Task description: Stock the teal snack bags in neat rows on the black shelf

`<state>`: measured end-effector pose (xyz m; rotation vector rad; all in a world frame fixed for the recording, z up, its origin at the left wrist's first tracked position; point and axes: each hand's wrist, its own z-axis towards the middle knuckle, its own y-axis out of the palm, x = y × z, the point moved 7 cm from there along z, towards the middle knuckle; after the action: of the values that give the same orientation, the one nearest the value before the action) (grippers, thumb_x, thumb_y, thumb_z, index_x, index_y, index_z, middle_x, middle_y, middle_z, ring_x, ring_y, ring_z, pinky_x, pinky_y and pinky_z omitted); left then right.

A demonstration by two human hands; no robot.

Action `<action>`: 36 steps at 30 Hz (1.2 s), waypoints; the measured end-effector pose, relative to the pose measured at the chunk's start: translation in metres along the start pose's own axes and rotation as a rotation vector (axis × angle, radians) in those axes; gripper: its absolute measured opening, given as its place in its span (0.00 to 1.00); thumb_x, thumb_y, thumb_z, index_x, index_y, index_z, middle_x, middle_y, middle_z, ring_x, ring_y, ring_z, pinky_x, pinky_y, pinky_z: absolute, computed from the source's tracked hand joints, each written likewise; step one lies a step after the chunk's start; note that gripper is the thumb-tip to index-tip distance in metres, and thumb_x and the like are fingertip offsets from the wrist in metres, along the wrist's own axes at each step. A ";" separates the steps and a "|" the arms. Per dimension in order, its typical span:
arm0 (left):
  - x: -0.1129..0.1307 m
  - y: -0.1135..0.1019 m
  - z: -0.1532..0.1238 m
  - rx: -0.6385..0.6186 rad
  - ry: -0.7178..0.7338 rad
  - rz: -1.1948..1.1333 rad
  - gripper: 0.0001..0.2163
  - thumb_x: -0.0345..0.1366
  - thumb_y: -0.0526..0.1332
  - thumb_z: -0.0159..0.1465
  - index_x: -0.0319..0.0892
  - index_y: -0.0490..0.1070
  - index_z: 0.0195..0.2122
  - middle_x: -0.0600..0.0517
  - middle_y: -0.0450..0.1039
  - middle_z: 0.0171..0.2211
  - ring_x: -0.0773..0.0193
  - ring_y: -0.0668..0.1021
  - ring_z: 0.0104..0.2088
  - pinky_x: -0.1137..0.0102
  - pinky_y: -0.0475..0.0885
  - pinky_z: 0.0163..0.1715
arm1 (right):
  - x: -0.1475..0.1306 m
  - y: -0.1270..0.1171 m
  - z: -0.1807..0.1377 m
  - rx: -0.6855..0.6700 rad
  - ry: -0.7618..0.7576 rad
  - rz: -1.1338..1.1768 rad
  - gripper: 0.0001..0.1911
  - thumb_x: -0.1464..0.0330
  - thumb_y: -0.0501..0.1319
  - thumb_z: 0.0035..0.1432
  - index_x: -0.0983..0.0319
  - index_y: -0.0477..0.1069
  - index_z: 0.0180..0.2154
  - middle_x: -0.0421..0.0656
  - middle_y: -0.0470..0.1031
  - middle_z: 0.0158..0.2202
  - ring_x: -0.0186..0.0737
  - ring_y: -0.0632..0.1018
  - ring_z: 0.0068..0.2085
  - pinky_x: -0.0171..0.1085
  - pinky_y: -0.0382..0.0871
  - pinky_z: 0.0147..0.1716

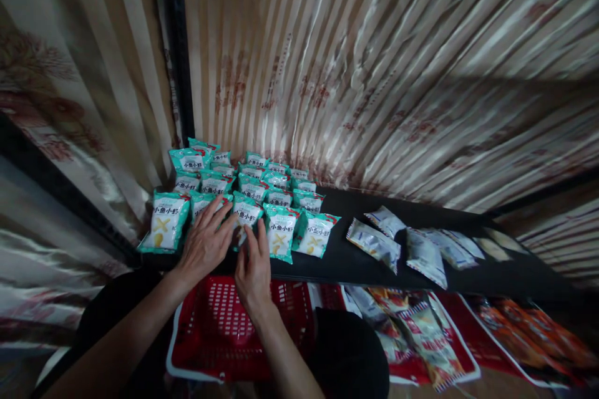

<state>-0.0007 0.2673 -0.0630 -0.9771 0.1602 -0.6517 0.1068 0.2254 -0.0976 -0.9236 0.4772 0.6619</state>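
Several teal and white snack packets [281,232] lie in rows on a black shelf [360,259]. My left hand [204,243] rests flat on the front row, fingers spread over one packet. My right hand [253,267] lies beside it, fingers stretched along the edge of another front-row packet [245,215]. Neither hand grips anything. Below my wrists sits a red plastic basket [215,330].
Silver and white packets [377,242] lie loose on the shelf's right half. Lower shelves at the right hold red and orange packets [435,343]. Striped, floral curtains [374,75] hang behind and to the left of the shelf.
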 end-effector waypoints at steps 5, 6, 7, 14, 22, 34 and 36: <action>-0.010 0.001 -0.017 0.026 -0.091 0.022 0.20 0.31 0.51 0.63 0.44 0.65 0.56 0.48 0.56 0.63 0.51 0.48 0.66 0.51 0.55 0.60 | 0.002 0.008 -0.008 -0.045 0.046 -0.011 0.25 0.75 0.48 0.60 0.65 0.58 0.59 0.54 0.42 0.67 0.51 0.50 0.66 0.53 0.58 0.59; -0.011 0.002 -0.020 0.029 -0.109 0.026 0.20 0.31 0.51 0.63 0.44 0.64 0.57 0.48 0.55 0.63 0.51 0.48 0.66 0.50 0.55 0.60 | 0.004 0.010 -0.009 -0.051 0.062 -0.023 0.25 0.75 0.49 0.60 0.65 0.58 0.59 0.55 0.41 0.67 0.51 0.49 0.66 0.53 0.58 0.59; -0.012 0.003 -0.023 0.029 -0.120 0.030 0.21 0.30 0.51 0.62 0.44 0.63 0.57 0.48 0.55 0.63 0.51 0.48 0.66 0.50 0.55 0.59 | 0.007 0.011 -0.009 -0.056 0.074 -0.036 0.25 0.74 0.49 0.59 0.66 0.58 0.59 0.55 0.41 0.67 0.52 0.49 0.66 0.54 0.57 0.59; -0.014 0.008 -0.028 0.028 -0.098 0.044 0.20 0.29 0.50 0.63 0.41 0.64 0.57 0.46 0.55 0.63 0.51 0.49 0.66 0.52 0.57 0.59 | 0.011 0.018 -0.004 -0.089 0.083 -0.003 0.26 0.74 0.49 0.60 0.67 0.57 0.60 0.56 0.49 0.65 0.48 0.52 0.66 0.51 0.59 0.59; -0.009 0.009 -0.026 0.053 -0.111 0.048 0.20 0.29 0.51 0.62 0.43 0.64 0.56 0.45 0.55 0.63 0.51 0.49 0.65 0.49 0.54 0.60 | 0.010 0.017 -0.003 -0.066 0.046 0.069 0.25 0.74 0.47 0.59 0.65 0.59 0.58 0.54 0.54 0.64 0.44 0.55 0.65 0.48 0.60 0.59; 0.010 0.014 0.012 -0.002 0.003 0.095 0.20 0.29 0.48 0.64 0.37 0.63 0.57 0.44 0.59 0.61 0.52 0.48 0.66 0.53 0.50 0.62 | 0.019 0.020 0.000 -0.043 0.094 0.154 0.20 0.74 0.47 0.59 0.67 0.62 0.53 0.56 0.58 0.61 0.42 0.57 0.64 0.48 0.58 0.60; 0.009 0.014 0.017 -0.013 -0.004 0.098 0.20 0.30 0.48 0.64 0.36 0.62 0.57 0.42 0.60 0.60 0.52 0.48 0.66 0.53 0.50 0.62 | 0.018 0.019 0.000 -0.047 0.091 0.142 0.20 0.74 0.47 0.59 0.67 0.62 0.53 0.56 0.56 0.62 0.42 0.57 0.64 0.48 0.58 0.60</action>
<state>0.0202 0.2798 -0.0633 -0.9772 0.2080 -0.5600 0.1064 0.2394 -0.1198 -0.9734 0.6149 0.7642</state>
